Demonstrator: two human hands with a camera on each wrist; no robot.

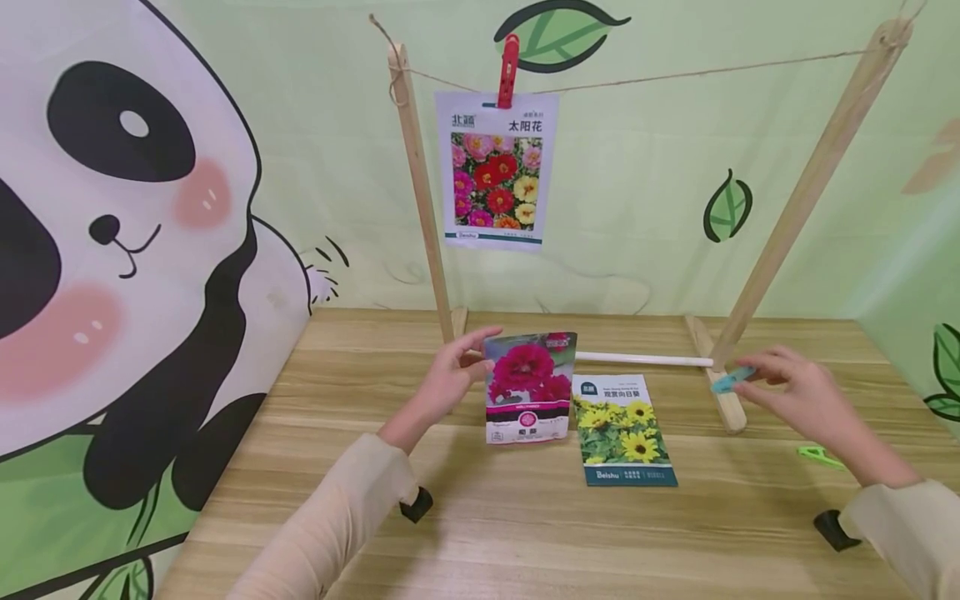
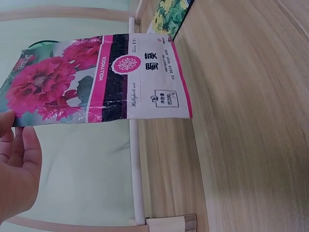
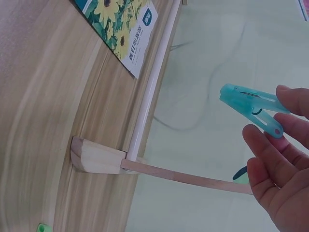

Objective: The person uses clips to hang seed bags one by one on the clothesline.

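My left hand [image 1: 450,372] pinches the upper left edge of a hollyhock seed packet [image 1: 527,387], holding it upright above the table with its pink flower picture facing me. In the left wrist view the packet [image 2: 96,79] stretches out from the fingertips. On the right, my right hand [image 1: 798,392] pinches a light blue clothespin [image 1: 732,380] between thumb and fingers. The right wrist view shows that clothespin [image 3: 253,106] by its handle ends, its tip pointing away from the hand. A sunflower seed packet [image 1: 624,429] lies flat on the table between the hands.
A wooden stand with a left post [image 1: 423,200] and right post [image 1: 813,192] carries a twine line [image 1: 697,73]. A red clothespin [image 1: 508,71] holds another flower packet [image 1: 497,171] on it. A white rod [image 1: 645,359] joins the bases. A green clothespin [image 1: 820,455] lies near my right forearm.
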